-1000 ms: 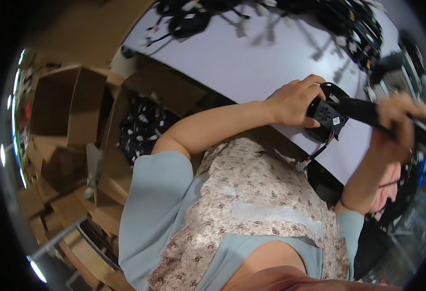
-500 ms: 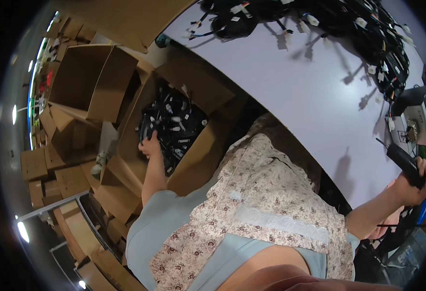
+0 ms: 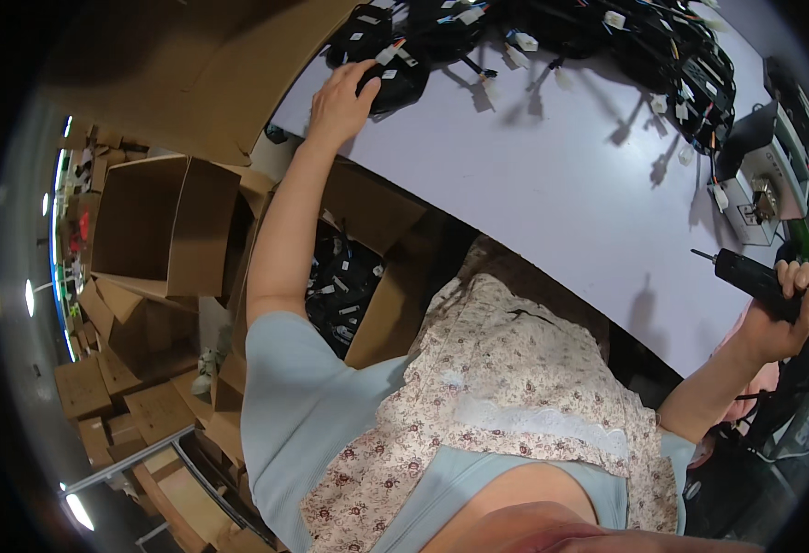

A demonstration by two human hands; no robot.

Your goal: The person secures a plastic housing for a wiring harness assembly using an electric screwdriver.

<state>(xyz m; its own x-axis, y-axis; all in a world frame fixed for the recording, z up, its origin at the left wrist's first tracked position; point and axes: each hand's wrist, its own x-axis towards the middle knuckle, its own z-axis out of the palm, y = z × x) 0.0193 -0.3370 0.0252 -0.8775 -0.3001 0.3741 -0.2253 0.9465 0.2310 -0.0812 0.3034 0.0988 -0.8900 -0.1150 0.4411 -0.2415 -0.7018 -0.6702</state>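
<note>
At the table's far left end my left hand (image 3: pixel 340 106) has its thumb and fingers on the near edge of a black plastic part (image 3: pixel 402 85) with wires and white connectors. Its fingers are bent around that edge and partly hide it. My right hand (image 3: pixel 782 318) grips a black electric screwdriver (image 3: pixel 753 281) at the right side of the table, its thin bit pointing left. A cable runs from the tool's rear. More black wired parts (image 3: pixel 552 28) lie in a curved row along the far side of the white table (image 3: pixel 533 175).
Below the table's left edge, an open cardboard box (image 3: pixel 388 304) holds several black wired parts (image 3: pixel 342 286). Another open carton (image 3: pixel 146 221) and stacked boxes fill the left. A large cardboard flap (image 3: pixel 192 74) rises near my left arm. A grey-white device (image 3: pixel 759 189) stands at the table's right.
My left hand has gone from the parts in the cardboard box up to a black part on the table. My right hand still holds the screwdriver, slightly higher in view.
</note>
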